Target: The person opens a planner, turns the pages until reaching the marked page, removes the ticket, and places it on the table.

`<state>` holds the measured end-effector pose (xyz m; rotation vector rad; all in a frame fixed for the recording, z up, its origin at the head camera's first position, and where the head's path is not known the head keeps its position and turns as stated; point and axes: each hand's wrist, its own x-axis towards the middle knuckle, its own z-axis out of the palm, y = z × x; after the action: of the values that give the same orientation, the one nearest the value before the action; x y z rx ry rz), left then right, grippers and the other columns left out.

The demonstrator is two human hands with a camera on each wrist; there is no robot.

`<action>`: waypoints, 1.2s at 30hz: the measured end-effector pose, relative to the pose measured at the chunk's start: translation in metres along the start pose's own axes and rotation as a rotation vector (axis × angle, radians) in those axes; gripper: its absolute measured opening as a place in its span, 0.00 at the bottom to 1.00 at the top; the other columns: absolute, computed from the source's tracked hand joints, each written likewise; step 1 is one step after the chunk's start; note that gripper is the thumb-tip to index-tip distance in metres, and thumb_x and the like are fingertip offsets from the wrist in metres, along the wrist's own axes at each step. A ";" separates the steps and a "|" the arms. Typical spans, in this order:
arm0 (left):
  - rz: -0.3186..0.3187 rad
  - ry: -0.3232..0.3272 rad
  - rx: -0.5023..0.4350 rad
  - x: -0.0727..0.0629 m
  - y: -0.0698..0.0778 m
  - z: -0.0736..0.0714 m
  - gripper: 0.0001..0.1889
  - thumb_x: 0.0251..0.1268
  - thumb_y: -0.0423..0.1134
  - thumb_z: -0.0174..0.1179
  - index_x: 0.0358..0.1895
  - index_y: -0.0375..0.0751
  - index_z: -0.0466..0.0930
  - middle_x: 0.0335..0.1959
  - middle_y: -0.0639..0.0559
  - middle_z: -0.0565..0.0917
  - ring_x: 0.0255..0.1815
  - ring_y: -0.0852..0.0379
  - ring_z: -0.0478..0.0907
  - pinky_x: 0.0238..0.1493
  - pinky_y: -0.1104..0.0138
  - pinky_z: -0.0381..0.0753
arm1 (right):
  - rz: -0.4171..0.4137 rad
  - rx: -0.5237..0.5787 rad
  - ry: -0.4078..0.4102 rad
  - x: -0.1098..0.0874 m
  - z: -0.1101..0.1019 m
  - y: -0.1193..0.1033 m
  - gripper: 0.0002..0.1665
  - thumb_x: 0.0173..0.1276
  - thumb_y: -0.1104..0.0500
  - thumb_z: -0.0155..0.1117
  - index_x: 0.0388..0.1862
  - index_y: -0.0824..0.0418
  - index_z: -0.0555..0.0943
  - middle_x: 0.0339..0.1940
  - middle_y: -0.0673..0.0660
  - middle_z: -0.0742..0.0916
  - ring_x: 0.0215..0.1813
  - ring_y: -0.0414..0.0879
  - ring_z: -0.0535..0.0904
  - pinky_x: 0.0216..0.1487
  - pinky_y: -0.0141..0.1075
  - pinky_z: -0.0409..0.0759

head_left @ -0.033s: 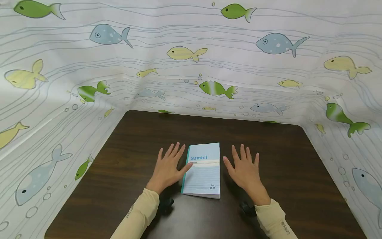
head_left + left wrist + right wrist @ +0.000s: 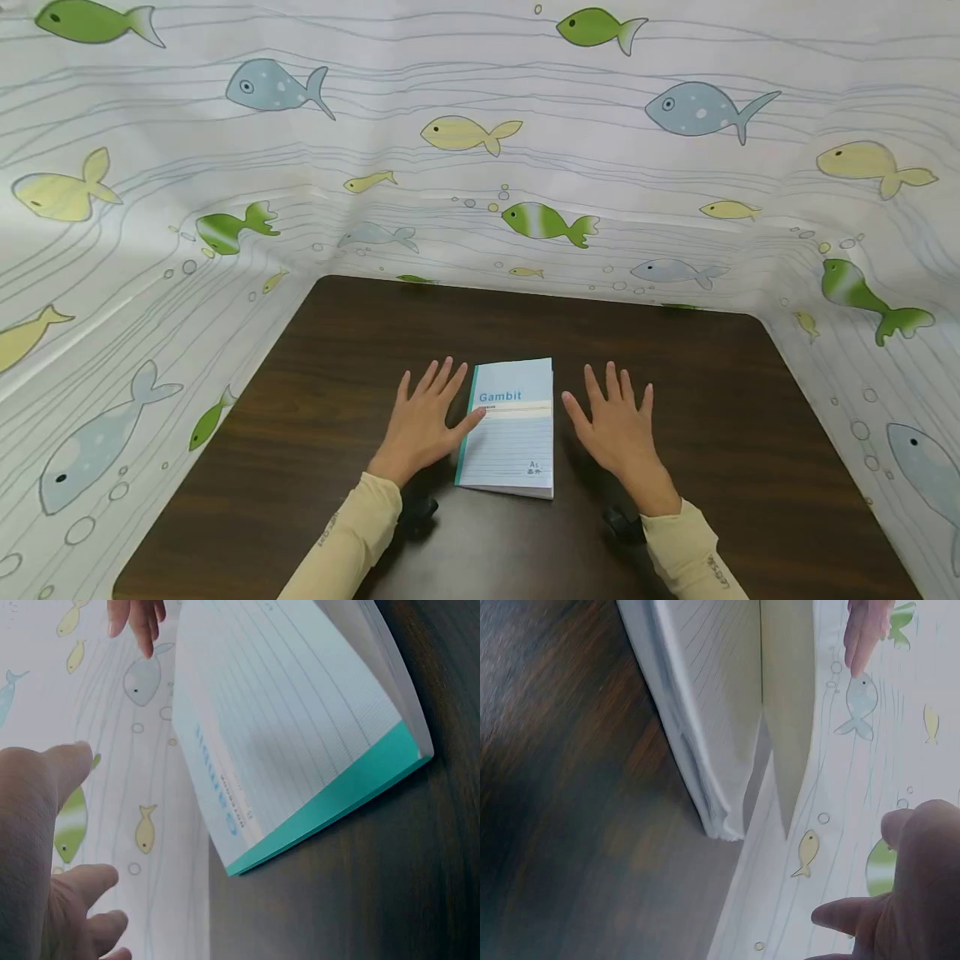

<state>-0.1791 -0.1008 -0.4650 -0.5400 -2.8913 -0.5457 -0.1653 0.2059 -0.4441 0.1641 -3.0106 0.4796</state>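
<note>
A notebook (image 2: 513,450) with a pale blue lined cover, the word Gambit and a teal spine lies between the two hands. Its cover stands lifted a little off the pages (image 2: 697,712) on the right side, as the right wrist view shows. My left hand (image 2: 422,425) has its fingers spread to the left of the spine, and its thumb overlaps the cover in the head view. On the other side, my right hand (image 2: 618,429) is held with fingers spread, a short gap from the notebook's right edge. Neither hand grips anything.
The dark wooden table (image 2: 360,333) has rounded far corners. White sheeting (image 2: 465,183) printed with fish rises along its back and both sides. Black wrist-worn devices (image 2: 417,517) sit beneath both wrists, below cream sleeves (image 2: 345,533).
</note>
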 end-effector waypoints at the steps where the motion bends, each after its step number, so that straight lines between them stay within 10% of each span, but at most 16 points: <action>1: -0.007 -0.009 0.003 0.000 0.000 0.001 0.46 0.71 0.73 0.48 0.84 0.52 0.54 0.84 0.46 0.54 0.85 0.43 0.48 0.79 0.35 0.36 | 0.000 0.004 0.003 0.000 0.001 0.001 0.47 0.81 0.32 0.41 0.84 0.62 0.56 0.83 0.73 0.53 0.83 0.72 0.44 0.74 0.74 0.30; 20: -0.035 -0.020 0.020 0.002 0.003 0.002 0.48 0.69 0.76 0.47 0.85 0.56 0.49 0.85 0.49 0.46 0.86 0.43 0.39 0.77 0.34 0.31 | -0.014 -0.001 0.034 -0.004 0.013 -0.006 0.48 0.79 0.30 0.44 0.85 0.59 0.56 0.85 0.70 0.52 0.84 0.71 0.42 0.74 0.74 0.29; 36: -0.055 -0.032 -0.064 -0.019 -0.003 0.053 0.45 0.70 0.74 0.48 0.84 0.55 0.55 0.85 0.46 0.51 0.85 0.40 0.45 0.77 0.32 0.38 | -0.041 0.048 0.057 -0.020 0.057 -0.018 0.43 0.79 0.33 0.49 0.82 0.57 0.64 0.83 0.70 0.58 0.83 0.70 0.49 0.74 0.74 0.35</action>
<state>-0.1670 -0.0891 -0.5190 -0.4831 -2.9352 -0.6458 -0.1475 0.1729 -0.4949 0.2109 -2.9358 0.5440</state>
